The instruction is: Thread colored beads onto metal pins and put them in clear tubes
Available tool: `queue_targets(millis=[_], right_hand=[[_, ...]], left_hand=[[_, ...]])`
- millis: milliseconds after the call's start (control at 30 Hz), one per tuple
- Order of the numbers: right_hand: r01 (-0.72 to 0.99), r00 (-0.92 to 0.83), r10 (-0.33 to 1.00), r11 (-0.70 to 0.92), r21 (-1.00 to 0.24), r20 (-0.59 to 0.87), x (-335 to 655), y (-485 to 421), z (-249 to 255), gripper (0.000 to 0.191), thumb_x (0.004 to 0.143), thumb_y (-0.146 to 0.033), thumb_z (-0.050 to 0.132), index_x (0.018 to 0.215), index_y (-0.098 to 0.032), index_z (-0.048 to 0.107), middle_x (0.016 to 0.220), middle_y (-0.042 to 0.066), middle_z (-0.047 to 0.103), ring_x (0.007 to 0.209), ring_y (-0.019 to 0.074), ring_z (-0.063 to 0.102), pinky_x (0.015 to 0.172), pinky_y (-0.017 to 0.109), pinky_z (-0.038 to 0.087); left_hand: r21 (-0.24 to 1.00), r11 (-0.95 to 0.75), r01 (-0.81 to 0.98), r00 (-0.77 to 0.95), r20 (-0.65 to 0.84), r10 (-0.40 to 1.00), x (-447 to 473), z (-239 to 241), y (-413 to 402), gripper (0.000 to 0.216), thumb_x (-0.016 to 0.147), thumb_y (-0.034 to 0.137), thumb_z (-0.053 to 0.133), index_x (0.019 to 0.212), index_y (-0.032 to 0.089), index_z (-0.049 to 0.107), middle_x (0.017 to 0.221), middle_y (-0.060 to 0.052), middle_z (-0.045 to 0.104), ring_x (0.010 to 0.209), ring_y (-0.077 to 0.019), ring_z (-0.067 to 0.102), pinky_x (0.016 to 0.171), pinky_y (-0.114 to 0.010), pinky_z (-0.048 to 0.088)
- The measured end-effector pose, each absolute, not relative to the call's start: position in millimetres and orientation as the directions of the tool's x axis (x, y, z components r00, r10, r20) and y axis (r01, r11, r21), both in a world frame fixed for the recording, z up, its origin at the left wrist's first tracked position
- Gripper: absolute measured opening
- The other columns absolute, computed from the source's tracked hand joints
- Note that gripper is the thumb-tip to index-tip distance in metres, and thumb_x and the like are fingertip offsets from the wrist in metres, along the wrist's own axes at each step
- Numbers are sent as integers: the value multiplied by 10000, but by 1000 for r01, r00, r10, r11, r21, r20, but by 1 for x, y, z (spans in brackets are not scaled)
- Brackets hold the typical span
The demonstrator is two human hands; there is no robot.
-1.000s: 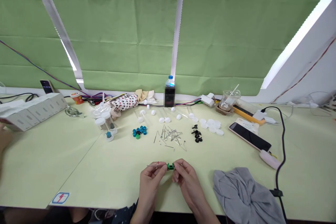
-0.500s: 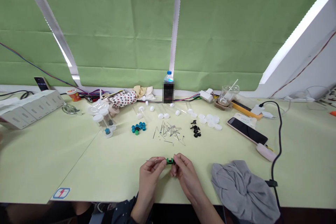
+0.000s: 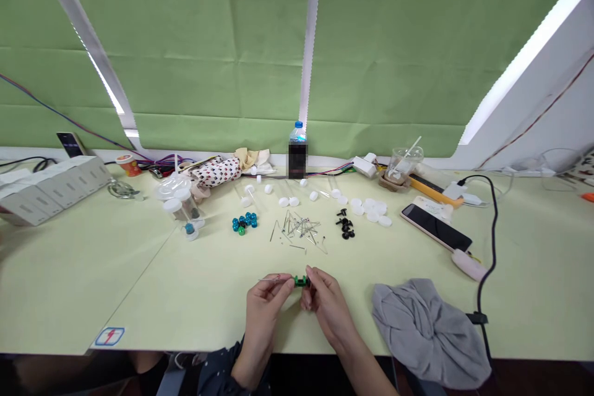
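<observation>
Pale tabletop (image 3: 185,291), two hands above its near side.
Left hand (image 3: 262,309) pinches a thin rod (image 3: 270,279) at one end of a small green part (image 3: 300,282); right hand (image 3: 332,309) grips the other end, holding it between them. Beyond lie metal pins (image 3: 301,229), blue balls (image 3: 253,217) leftward, black screws (image 3: 346,223) rightward; farther, a bottle (image 3: 297,135) before green blinds (image 3: 185,43).
</observation>
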State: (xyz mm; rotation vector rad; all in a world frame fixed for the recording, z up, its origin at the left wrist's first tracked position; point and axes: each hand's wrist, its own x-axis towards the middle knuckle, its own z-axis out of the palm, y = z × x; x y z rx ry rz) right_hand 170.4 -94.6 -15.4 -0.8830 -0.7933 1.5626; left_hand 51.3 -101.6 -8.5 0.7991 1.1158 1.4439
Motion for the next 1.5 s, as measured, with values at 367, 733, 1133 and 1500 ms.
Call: queue_targets(millis=[367,733,1133,1500], right_hand=[[-497,-83,980,-197,-845,-180,169,-96,-15,390,850,-475,502,659,-138,546,465,-2,502,411,101,443,434,233,309],[-564,-56,997,-78,-822,-57,177,-102,-10,238,731,-297,698,925,-184,620,591,-51,416,449,45,327,459,217,258],[-532,-43,995,-99,-841,-90,176,-99,-13,215,710,-315,721,837,-165,636,558,-55,433,435,38,318,451,219,229],[-515,-45,994,-110,-850,-101,172,-95,-13,272,744,-387,680,692,-165,532,495,-61,419,423,51,312,438,211,220]], left_hand=[[943,28,-333,-196,-98,976,51,-9,-102,165,619,244,764,735,135,724,786,-57,684,782,-183,654,749,-263,530],[945,20,-325,-256,-108,961,50,-9,-102,177,595,251,770,736,152,729,789,-52,704,786,-188,657,757,-274,525],[947,10,-322,-251,-95,963,49,-13,-103,186,615,247,764,763,142,726,826,-65,694,803,-186,647,766,-279,520],[945,16,-327,-254,-104,962,50,-12,-100,183,609,249,766,747,135,728,809,-73,690,823,-201,638,787,-311,522]])
